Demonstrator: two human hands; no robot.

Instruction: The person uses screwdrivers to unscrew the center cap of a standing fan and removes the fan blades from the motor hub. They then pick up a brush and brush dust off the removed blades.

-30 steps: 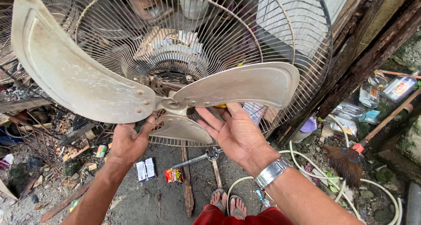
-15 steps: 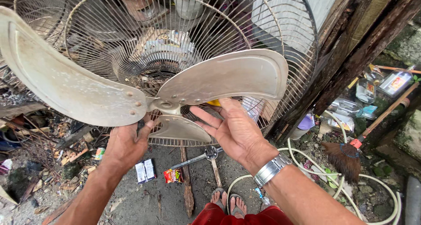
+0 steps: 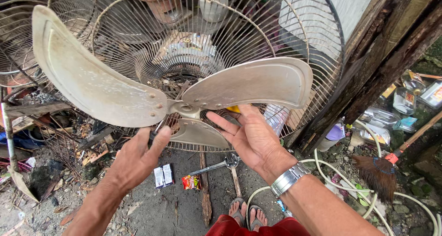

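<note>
Your left hand [image 3: 138, 160], curled around a dark tool handle, sits at seven o'clock from the fan blade [image 3: 184, 108] hub. Your right hand [image 3: 251, 137], open-fingered, supports the three o'clock blade from beneath, nearer.

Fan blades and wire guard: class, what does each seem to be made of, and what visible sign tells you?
Fan blades: probably dull sheet metal, thin, riveted at the hub, stained grey. Wire guard: thin metal rods, pale coating, seemingly rust-flecked.
</note>
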